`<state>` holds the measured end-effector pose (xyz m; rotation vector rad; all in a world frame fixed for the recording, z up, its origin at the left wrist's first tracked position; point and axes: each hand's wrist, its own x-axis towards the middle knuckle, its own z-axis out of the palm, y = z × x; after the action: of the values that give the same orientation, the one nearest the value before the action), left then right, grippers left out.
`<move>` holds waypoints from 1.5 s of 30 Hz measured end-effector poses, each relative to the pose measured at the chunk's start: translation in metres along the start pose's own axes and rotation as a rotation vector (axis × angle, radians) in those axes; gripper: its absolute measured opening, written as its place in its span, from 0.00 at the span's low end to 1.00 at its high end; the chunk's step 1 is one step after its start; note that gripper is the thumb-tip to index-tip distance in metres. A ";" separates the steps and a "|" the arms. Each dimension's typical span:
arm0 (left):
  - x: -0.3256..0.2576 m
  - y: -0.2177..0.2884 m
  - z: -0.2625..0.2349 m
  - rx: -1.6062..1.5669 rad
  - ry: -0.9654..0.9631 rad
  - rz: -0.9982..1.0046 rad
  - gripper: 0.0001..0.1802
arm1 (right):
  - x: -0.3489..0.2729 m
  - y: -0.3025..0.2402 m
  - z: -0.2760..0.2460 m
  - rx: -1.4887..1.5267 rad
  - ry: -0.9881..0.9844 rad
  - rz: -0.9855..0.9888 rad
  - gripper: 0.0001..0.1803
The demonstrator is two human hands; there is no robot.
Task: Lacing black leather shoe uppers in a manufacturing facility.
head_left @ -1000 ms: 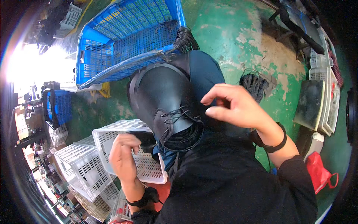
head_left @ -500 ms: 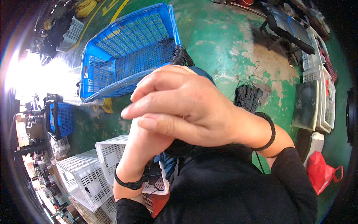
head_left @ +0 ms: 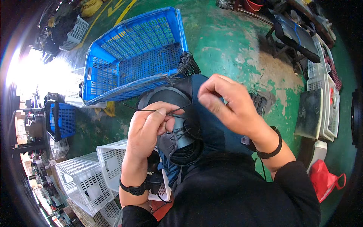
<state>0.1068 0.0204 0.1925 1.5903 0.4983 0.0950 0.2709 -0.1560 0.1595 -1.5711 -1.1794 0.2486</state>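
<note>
On my lap lies a dark grey and black shoe (head_left: 179, 138) with criss-crossed laces, its opening toward my body. My left hand (head_left: 145, 128) is over its left side, thumb and fingers pinched on a thin black shoelace (head_left: 141, 109). One lace end sticks out to the left of the fingers; another stretch slants up to the right. My right hand (head_left: 232, 104) is raised to the right of the shoe, apart from my left hand, with fingers curled in toward the thumb. Whether a lace end is between those fingertips is hidden.
A large blue crate (head_left: 132, 81) stands ahead, with a bundle of black cords (head_left: 188, 64) over its corner. White crates (head_left: 85, 181) are at lower left. More cords (head_left: 259, 102) lie on the green floor. A red bag (head_left: 325, 179) sits at far right.
My hands, crossed over each other close to the camera before, have come apart and lower. The shoe and the lace in my left hand now show. The right hand has moved to the right.
</note>
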 end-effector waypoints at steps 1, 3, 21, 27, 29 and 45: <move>0.000 0.000 0.000 0.000 -0.006 0.002 0.21 | -0.003 -0.002 0.002 0.038 -0.025 0.075 0.07; 0.001 -0.001 0.000 0.007 -0.033 0.002 0.21 | -0.005 -0.004 0.006 -0.011 -0.125 0.081 0.06; -0.010 -0.016 0.000 0.633 0.034 0.438 0.08 | -0.040 0.037 0.021 -0.151 -0.147 0.183 0.14; -0.011 -0.005 0.004 0.687 -0.071 0.662 0.05 | 0.008 0.039 0.037 0.089 -0.191 -0.336 0.21; -0.012 -0.007 0.002 0.624 -0.080 0.654 0.07 | 0.013 0.037 0.029 0.060 -0.382 -0.181 0.26; -0.037 -0.036 -0.025 0.358 0.141 0.516 0.20 | -0.034 0.067 0.004 -0.149 -0.480 -0.024 0.07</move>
<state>0.0558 0.0298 0.1683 2.0463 0.2061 0.5365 0.2887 -0.1733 0.0887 -1.6762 -1.6149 0.5551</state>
